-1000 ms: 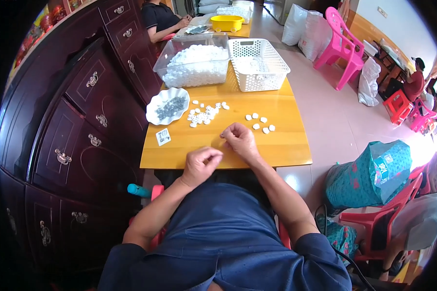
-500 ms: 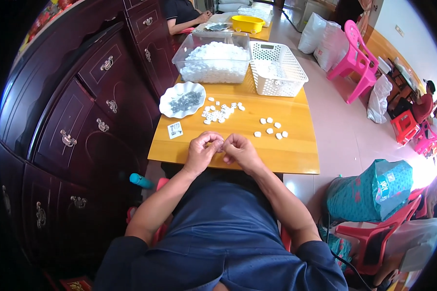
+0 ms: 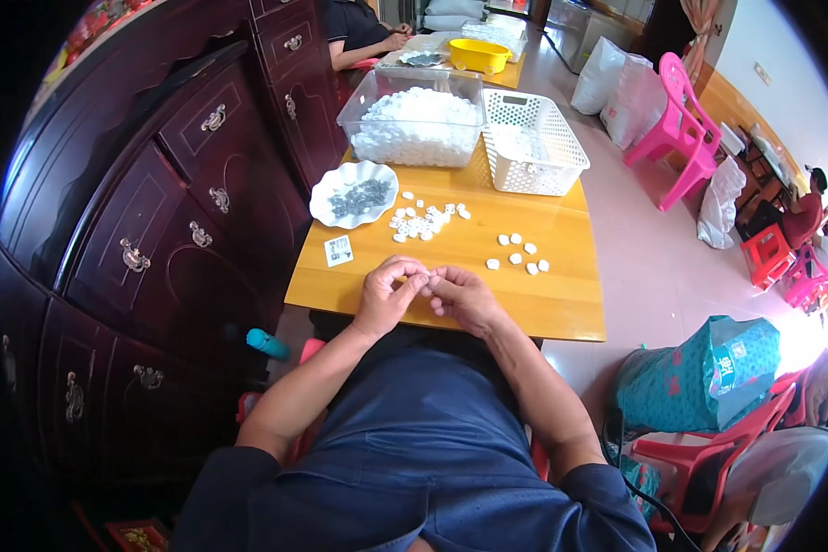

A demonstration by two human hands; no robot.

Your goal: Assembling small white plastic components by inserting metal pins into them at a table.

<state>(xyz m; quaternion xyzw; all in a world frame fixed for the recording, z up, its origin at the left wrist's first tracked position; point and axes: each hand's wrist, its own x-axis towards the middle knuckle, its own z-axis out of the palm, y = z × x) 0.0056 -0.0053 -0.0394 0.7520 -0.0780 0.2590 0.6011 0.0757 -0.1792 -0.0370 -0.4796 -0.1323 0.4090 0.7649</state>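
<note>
Small white piece [image 3: 427, 279] sits pinched between our left hand [image 3: 388, 296] and right hand [image 3: 462, 296], fingertips closed narrow on it at the near edge of the wooden table [image 3: 561, 304], probably for control. Loose white pieces [image 3: 517, 255] and a scalloped white dish [image 3: 354, 193] lie within reach.

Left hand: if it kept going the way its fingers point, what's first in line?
The left hand points right, fingertips already against the right hand at the wooden table's near edge, so it meets that hand first. Anything pinched between them is hidden.
</note>
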